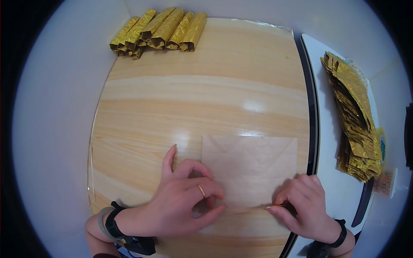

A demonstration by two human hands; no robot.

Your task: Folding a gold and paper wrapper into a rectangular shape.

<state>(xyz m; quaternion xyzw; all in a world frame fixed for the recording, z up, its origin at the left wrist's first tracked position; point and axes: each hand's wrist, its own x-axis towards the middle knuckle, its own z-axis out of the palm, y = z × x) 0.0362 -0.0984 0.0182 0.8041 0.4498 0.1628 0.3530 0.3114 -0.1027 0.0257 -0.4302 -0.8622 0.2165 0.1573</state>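
Observation:
A tan sheet of paper (249, 170) lies on the wooden tabletop in front of me, with faint diagonal crease lines by its far corners. My left hand (185, 200), wearing a ring, pinches the sheet's near left corner between thumb and finger, while its little finger sticks up and away. At the near right corner, my right hand (303, 206) has its thumb and fingers closed on the paper's edge. The near edge between both hands looks slightly lifted or folded. The sheet's underside is hidden.
Several gold patterned paper tubes (172, 30) are piled at the back left of the wooden table (193, 99). On a white surface (320, 86) to the right stands a thick stack of gold folded papers (355, 120). A dark gap separates the two surfaces. Pale walls enclose the sides.

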